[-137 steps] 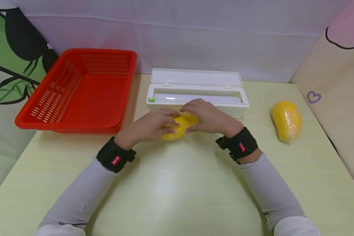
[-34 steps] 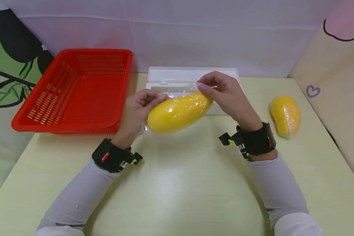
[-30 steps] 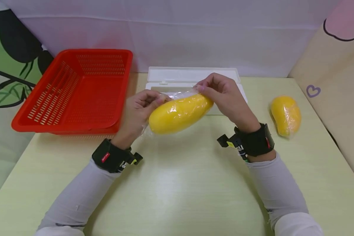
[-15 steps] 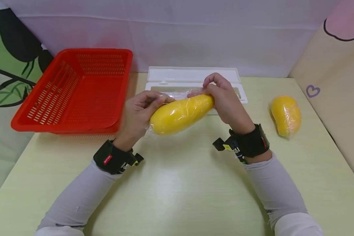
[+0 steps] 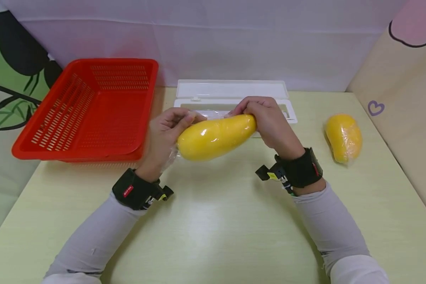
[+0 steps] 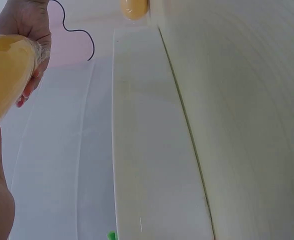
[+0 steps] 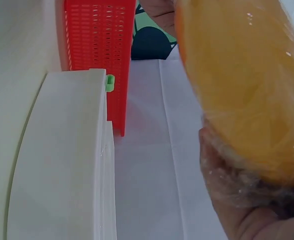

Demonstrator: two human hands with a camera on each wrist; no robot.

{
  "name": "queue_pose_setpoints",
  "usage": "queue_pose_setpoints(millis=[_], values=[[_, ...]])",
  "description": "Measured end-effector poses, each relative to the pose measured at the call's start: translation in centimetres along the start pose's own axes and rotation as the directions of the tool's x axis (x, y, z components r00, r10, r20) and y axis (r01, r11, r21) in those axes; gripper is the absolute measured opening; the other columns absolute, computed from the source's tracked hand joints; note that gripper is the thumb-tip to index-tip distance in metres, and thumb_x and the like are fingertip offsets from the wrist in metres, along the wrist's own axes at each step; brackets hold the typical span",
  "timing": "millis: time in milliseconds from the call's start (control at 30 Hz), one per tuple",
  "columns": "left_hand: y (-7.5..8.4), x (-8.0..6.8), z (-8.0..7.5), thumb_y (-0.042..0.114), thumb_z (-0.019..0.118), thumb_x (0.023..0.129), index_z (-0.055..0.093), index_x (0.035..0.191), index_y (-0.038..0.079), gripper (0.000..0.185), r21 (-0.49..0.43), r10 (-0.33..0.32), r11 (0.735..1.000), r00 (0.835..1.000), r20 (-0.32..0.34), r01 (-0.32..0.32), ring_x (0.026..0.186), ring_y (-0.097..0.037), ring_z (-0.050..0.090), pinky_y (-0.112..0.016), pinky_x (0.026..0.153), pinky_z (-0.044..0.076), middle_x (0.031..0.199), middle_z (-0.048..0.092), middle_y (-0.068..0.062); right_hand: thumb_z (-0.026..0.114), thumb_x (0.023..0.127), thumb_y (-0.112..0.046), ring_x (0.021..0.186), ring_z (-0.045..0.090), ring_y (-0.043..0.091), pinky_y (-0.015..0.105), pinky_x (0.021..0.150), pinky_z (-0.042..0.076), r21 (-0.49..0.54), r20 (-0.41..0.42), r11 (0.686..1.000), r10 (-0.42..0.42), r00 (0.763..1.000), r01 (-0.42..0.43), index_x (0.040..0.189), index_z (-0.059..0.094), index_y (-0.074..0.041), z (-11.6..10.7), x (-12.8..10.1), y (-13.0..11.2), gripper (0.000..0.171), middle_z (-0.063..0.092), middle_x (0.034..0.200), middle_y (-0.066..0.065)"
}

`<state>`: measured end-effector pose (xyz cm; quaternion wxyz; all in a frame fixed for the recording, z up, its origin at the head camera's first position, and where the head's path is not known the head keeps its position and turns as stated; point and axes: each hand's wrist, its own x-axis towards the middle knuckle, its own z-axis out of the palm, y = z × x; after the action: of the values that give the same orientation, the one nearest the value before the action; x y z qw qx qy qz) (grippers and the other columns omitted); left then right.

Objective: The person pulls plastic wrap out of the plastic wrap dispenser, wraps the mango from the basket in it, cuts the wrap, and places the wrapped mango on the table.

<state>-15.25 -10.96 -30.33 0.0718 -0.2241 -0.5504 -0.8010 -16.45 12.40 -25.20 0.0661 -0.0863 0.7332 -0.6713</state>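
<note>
You hold the yellow fruit (image 5: pixel 216 137) clear above the counter (image 5: pixel 213 228), left hand (image 5: pixel 165 136) clamped at its 9 o'clock end, right hand (image 5: pixel 269 122) at 3 o'clock, both pressing the cling film (image 5: pixel 213 114) flat so it adheres.

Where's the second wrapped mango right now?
Head view: the second wrapped mango lies on the table, right side, apart from both hands, beyond the right hand.
</note>
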Motion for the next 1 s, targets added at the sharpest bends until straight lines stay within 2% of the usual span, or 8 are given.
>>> queue_pose_setpoints(millis=[167, 233, 400, 500, 600, 700, 833, 1000], values=[[0.1, 0.2, -0.1, 0.001, 0.063, 0.093, 0.072, 0.097, 0.011, 0.014, -0.135, 0.011, 0.991, 0.998, -0.066, -0.020, 0.089, -0.020, 0.072, -0.030, 0.081, 0.058, 0.099, 0.075, -0.006, 0.042, 0.105, -0.021, 0.082, 0.060, 0.024, 0.027, 0.073, 0.057, 0.025, 0.091, 0.994, -0.106, 0.990, 0.104, 0.100, 0.066, 0.002, -0.2, 0.2, 0.4, 0.033, 0.063, 0.100, 0.014], [0.0, 0.3, -0.1, 0.005, 0.067, 0.090, 0.072, 0.098, 0.008, 0.010, -0.192, 0.030, 0.980, 0.995, -0.090, -0.047, 0.089, -0.021, 0.072, -0.030, 0.081, 0.058, 0.099, 0.074, -0.007, 0.050, 0.104, -0.036, 0.086, 0.061, 0.024, 0.028, 0.075, 0.058, 0.049, 0.153, 0.989, -0.142, 0.978, 0.136, 0.108, 0.064, 0.000, -0.2, 0.3, 0.7, 0.038, 0.061, 0.104, 0.012], [-0.1, 0.5, -0.3, 0.012, 0.073, 0.087, 0.073, 0.098, 0.006, 0.013, -0.265, 0.036, 0.961, 0.989, -0.143, -0.073, 0.088, -0.022, 0.072, -0.031, 0.081, 0.058, 0.099, 0.074, -0.009, 0.070, 0.083, -0.057, 0.097, 0.064, 0.027, 0.039, 0.080, 0.059, 0.133, 0.281, 0.985, -0.143, 0.949, 0.109, 0.122, 0.056, -0.001, 0.0, 0.6, 1.2, 0.070, 0.057, 0.114, 0.015], [-0.3, 0.6, -0.5, 0.010, 0.073, 0.088, 0.073, 0.098, 0.005, 0.011, -0.282, 0.023, 0.957, 0.986, -0.164, -0.069, 0.088, -0.023, 0.072, -0.031, 0.081, 0.058, 0.099, 0.074, -0.010, 0.069, 0.087, -0.053, 0.098, 0.064, 0.030, 0.041, 0.081, 0.059, 0.122, 0.293, 0.989, -0.122, 0.948, 0.089, 0.125, 0.054, 0.000, 0.2, 0.6, 1.4, 0.067, 0.057, 0.114, 0.017], [-0.4, 0.6, -0.7, 0.005, 0.069, 0.091, 0.073, 0.098, 0.004, 0.008, -0.291, 0.015, 0.954, 0.984, -0.180, -0.068, 0.088, -0.023, 0.072, -0.032, 0.080, 0.058, 0.099, 0.074, -0.011, 0.057, 0.099, -0.044, 0.099, 0.065, 0.030, 0.042, 0.082, 0.058, 0.110, 0.276, 0.992, -0.092, 0.957, 0.064, 0.126, 0.052, 0.000, 0.7, 0.7, 1.6, 0.052, 0.057, 0.114, 0.017], [-0.3, 0.6, -0.8, 0.005, 0.068, 0.092, 0.074, 0.098, 0.005, 0.008, -0.275, -0.028, 0.961, 0.983, -0.183, -0.024, 0.085, -0.022, 0.072, -0.030, 0.079, 0.058, 0.098, 0.074, -0.009, 0.045, 0.106, -0.035, 0.097, 0.065, 0.030, 0.043, 0.081, 0.059, 0.091, 0.240, 0.995, -0.069, 0.968, 0.048, 0.124, 0.051, 0.000, 1.2, 0.7, 1.6, 0.039, 0.057, 0.112, 0.017], [0.0, 0.7, -0.8, 0.018, 0.081, 0.082, 0.075, 0.098, 0.009, 0.019, -0.224, -0.081, 0.973, 0.986, -0.146, 0.047, 0.082, -0.018, 0.071, -0.027, 0.077, 0.058, 0.098, 0.074, -0.005, 0.040, 0.108, -0.034, 0.095, 0.064, 0.030, 0.040, 0.081, 0.059, 0.041, 0.211, 0.997, -0.066, 0.975, 0.059, 0.121, 0.051, 0.001, 0.9, 0.4, 1.2, 0.039, 0.057, 0.109, 0.017], [0.1, 0.9, -0.9, 0.028, 0.087, 0.072, 0.076, 0.094, 0.011, 0.030, -0.221, -0.087, 0.973, 0.992, -0.097, 0.064, 0.078, -0.015, 0.069, -0.023, 0.075, 0.057, 0.094, 0.074, -0.003, 0.040, 0.107, -0.038, 0.096, 0.062, 0.031, 0.035, 0.084, 0.058, -0.005, 0.205, 0.996, -0.087, 0.975, 0.090, 0.120, 0.053, 0.000, 0.0, 0.3, 0.9, 0.042, 0.057, 0.109, 0.017]])
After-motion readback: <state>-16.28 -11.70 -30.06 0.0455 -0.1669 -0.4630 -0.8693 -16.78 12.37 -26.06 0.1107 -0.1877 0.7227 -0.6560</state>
